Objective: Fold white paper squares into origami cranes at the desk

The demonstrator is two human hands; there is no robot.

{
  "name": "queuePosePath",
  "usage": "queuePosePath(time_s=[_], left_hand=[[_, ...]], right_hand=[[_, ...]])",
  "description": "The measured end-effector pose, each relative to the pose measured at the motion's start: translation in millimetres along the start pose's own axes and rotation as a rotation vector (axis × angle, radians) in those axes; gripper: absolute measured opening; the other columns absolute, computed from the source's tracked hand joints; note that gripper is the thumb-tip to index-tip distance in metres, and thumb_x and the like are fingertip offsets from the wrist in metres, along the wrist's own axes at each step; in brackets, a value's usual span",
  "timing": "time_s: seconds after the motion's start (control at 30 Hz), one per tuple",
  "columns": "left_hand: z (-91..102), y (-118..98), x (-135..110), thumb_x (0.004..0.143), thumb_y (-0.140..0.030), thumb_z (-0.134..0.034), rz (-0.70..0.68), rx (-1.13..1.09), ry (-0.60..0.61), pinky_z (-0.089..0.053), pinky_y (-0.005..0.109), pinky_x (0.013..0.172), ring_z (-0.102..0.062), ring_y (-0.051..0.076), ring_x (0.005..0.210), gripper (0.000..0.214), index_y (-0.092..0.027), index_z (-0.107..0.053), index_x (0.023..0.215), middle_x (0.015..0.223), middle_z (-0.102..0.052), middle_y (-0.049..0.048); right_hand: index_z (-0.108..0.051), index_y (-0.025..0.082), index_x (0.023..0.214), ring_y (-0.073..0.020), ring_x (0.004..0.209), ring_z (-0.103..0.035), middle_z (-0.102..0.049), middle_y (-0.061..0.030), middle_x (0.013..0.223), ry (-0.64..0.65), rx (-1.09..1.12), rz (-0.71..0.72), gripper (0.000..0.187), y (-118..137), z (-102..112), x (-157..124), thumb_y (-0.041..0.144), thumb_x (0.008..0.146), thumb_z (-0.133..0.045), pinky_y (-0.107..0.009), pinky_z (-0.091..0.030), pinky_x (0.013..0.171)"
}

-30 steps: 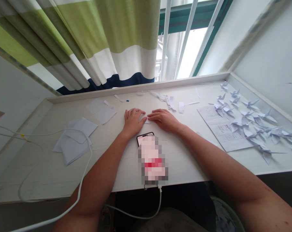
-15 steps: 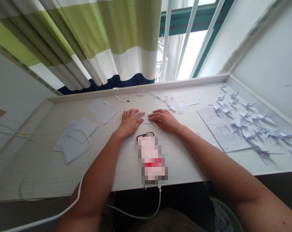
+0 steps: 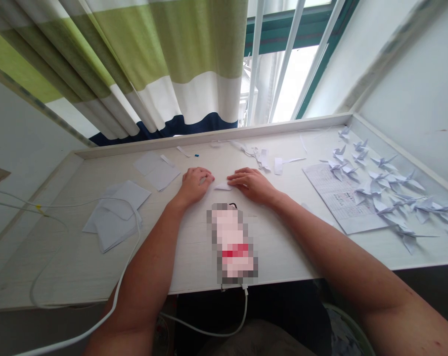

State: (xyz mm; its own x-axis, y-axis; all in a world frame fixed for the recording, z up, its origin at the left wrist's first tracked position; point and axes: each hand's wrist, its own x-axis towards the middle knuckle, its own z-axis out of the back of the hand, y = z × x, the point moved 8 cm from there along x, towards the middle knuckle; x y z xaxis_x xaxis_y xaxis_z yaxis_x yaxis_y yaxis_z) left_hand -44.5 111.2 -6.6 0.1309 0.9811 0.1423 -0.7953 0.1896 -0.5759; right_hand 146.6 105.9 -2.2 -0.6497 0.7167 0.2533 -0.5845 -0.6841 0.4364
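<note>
White desk [image 3: 79,257] below a barred window and a striped curtain [image 3: 164,54]. Just beyond the phone [image 3: 233,244], a small folded paper [image 3: 223,186] lying flat on the desk. Pressed at its right edge by the flat, outstretched fingers of the right hand [image 3: 253,184]. Just beside its left tip, the left hand [image 3: 194,183], loosely curled, knuckles up, gripping nothing. Left of the phone, loose white sheets [image 3: 114,212]; right of it, a printed sheet [image 3: 338,202] and many paper cranes [image 3: 387,195].
</note>
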Motion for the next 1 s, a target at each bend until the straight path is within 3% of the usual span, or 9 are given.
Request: queuePosePath(time_s=[0.13, 0.27, 0.4, 0.5, 0.6, 0.77, 0.9, 1.0], left_hand=[[-10.0, -18, -7, 0.089, -0.044, -0.068, -0.101, -0.019, 0.127, -0.033, 0.055, 0.119, -0.054, 0.032, 0.129, 0.018, -0.027, -0.075, 0.091, 0.123, -0.073, 0.0038], [-10.2, -24, -10, 0.09, -0.039, -0.068, -0.11, -0.065, 0.157, -0.036, 0.053, 0.117, -0.055, 0.03, 0.127, 0.013, -0.027, -0.071, 0.093, 0.118, -0.073, 0.004], [-11.9, -25, -9, 0.092, -0.043, -0.065, -0.077, -0.244, 0.16, -0.05, 0.044, 0.1, -0.064, 0.025, 0.106, 0.018, -0.025, -0.066, 0.094, 0.106, -0.073, 0.0046], [-13.9, -28, -9, 0.091, -0.045, -0.067, -0.066, -0.429, 0.133, -0.054, 0.038, 0.089, -0.067, 0.021, 0.093, 0.023, -0.023, -0.062, 0.094, 0.098, -0.073, 0.0035], [-13.6, -35, -9, 0.086, -0.046, -0.073, -0.077, -0.501, 0.099, -0.054, 0.035, 0.085, -0.069, 0.021, 0.091, 0.027, -0.022, -0.062, 0.091, 0.092, -0.074, 0.0032], [-7.1, -47, -13, 0.084, -0.041, -0.077, -0.141, -0.491, 0.054, -0.052, 0.035, 0.086, -0.071, 0.021, 0.09, 0.024, -0.021, -0.064, 0.089, 0.09, -0.075, 0.0032], [-7.4, -44, -13, 0.091, -0.043, -0.072, -0.077, -0.629, 0.041, -0.051, 0.037, 0.09, -0.075, 0.022, 0.091, 0.027, -0.02, -0.065, 0.104, 0.089, -0.078, 0.0047], [-16.1, -40, -12, 0.09, -0.051, -0.072, -0.006, -0.781, 0.072, -0.052, 0.036, 0.088, -0.075, 0.022, 0.088, 0.034, -0.018, -0.066, 0.095, 0.088, -0.079, 0.0075]], right_hand=[[-0.08, 0.032, 0.119, -0.0283, 0.129, -0.064, -0.077, 0.0002, 0.132, -0.002, 0.018, 0.003, 0.03, -1, -1, -1, 0.02, 0.104, -0.057, -0.053, -0.049, 0.112], [-0.077, 0.026, 0.122, -0.0271, 0.123, -0.067, -0.078, -0.006, 0.127, -0.056, 0.099, -0.041, 0.029, -3, 3, -3, 0.018, 0.1, -0.06, -0.05, -0.051, 0.109], [-0.071, 0.02, 0.127, -0.0255, 0.117, -0.07, -0.077, -0.0104, 0.125, -0.155, 0.273, -0.153, 0.033, -11, 14, -7, 0.02, 0.094, -0.066, -0.046, -0.053, 0.107], [-0.074, 0.017, 0.121, -0.0255, 0.114, -0.072, -0.078, -0.0114, 0.122, -0.138, 0.41, -0.197, 0.029, -11, 18, -9, 0.026, 0.094, -0.066, -0.042, -0.053, 0.105], [-0.079, 0.016, 0.108, -0.0247, 0.103, -0.074, -0.081, -0.01, 0.11, -0.109, 0.566, -0.24, 0.026, -11, 19, -8, 0.035, 0.094, -0.066, -0.038, -0.056, 0.094], [-0.08, 0.015, 0.087, -0.0177, 0.071, -0.069, -0.078, -0.0069, 0.084, -0.106, 0.779, -0.317, 0.037, -12, 12, -8, 0.051, 0.09, -0.071, -0.03, -0.054, 0.069], [-0.079, 0.016, 0.084, -0.015, 0.063, -0.063, -0.073, -0.0045, 0.073, -0.226, 0.887, -0.319, 0.042, -13, 15, -7, 0.058, 0.087, -0.074, -0.029, -0.05, 0.062], [-0.078, 0.017, 0.087, -0.0147, 0.063, -0.064, -0.074, -0.0041, 0.077, -0.35, 0.979, -0.341, 0.044, -15, 18, -8, 0.06, 0.084, -0.078, -0.03, -0.052, 0.064]])
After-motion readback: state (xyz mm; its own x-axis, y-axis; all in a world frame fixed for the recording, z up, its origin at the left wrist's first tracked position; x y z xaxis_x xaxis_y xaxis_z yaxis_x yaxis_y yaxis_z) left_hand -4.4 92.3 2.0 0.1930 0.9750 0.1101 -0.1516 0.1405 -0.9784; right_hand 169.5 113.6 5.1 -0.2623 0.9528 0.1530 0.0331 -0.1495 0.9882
